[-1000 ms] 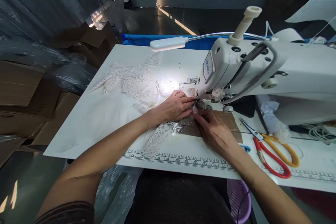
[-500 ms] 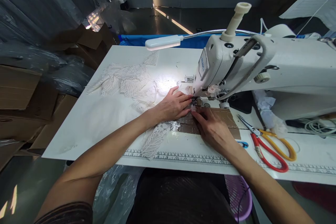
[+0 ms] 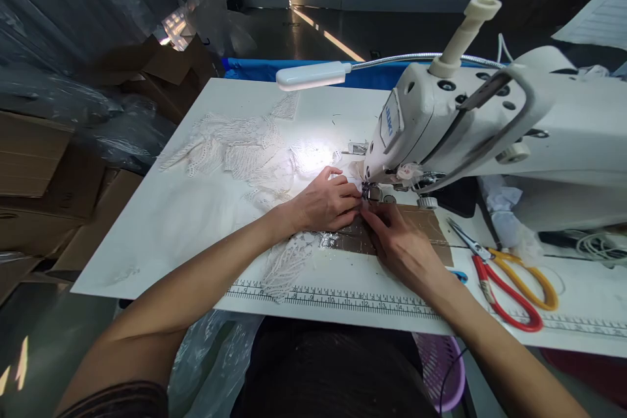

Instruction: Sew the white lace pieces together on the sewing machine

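Observation:
White lace fabric (image 3: 240, 153) lies spread over the white table (image 3: 161, 228) and runs under the needle of a white sewing machine (image 3: 470, 137). My left hand (image 3: 326, 202) rests on the lace just left of the presser foot, its fingers curled and pinching the fabric edge. My right hand (image 3: 399, 241) lies on a brown taped patch (image 3: 431, 225) in front of the needle, with its fingertips pinching the same lace edge against the left hand's.
A gooseneck lamp (image 3: 313, 75) shines on the lace. Red scissors (image 3: 509, 300), yellow scissors (image 3: 531, 274) and small snips lie right of my right hand. A printed ruler (image 3: 343, 297) runs along the front edge. Cardboard boxes (image 3: 44, 176) stand to the left. A purple basket (image 3: 443, 369) sits under the table.
My left fingers have curled from flat into a pinch at the needle. The right fingertips have closed in beside them. The camera has shifted slightly.

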`<state>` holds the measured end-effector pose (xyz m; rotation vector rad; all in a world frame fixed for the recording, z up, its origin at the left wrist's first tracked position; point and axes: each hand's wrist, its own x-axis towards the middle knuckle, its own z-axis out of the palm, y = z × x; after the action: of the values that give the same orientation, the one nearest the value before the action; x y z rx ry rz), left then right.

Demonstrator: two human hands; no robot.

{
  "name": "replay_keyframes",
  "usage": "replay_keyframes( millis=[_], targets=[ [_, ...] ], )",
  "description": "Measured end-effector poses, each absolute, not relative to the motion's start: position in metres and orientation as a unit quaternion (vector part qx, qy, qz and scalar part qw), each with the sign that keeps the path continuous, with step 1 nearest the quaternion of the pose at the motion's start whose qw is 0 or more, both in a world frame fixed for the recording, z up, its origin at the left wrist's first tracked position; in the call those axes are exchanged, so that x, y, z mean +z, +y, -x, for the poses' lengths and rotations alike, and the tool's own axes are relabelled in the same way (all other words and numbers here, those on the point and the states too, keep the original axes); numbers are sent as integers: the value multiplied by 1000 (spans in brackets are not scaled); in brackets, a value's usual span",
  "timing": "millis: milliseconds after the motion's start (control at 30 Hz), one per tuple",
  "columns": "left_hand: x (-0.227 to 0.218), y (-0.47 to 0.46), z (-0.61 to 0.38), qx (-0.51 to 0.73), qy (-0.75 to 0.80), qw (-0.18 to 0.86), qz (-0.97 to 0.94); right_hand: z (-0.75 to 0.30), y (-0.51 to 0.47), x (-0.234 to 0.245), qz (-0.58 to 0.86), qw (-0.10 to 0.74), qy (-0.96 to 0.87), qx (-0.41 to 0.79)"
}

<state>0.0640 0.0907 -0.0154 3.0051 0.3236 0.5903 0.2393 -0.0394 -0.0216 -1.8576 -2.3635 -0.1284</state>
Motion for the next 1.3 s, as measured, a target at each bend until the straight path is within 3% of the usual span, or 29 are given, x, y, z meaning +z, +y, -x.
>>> replay_keyframes(
  millis=[300, 633, 833, 1033, 1300],
  targets=[
    [-16, 90, -70, 187, 151, -14, -970, -236, -27, -15, 653, 17, -757, -18],
    [0, 94, -62, 221, 194, -23, -955, -283, -15, 1, 631, 151, -759, 52],
    [-3, 85, -67, 244, 160, 100, -951, -282, -5, -20, 705, 211, -675, 50],
    [-5, 85, -72, 193, 176, 182, -948, -277, -15, -22, 686, 235, -687, 49],
    [12, 86, -68, 88, 137, 66, -985, -277, -17, -20, 685, 226, -690, 57]
  ],
)
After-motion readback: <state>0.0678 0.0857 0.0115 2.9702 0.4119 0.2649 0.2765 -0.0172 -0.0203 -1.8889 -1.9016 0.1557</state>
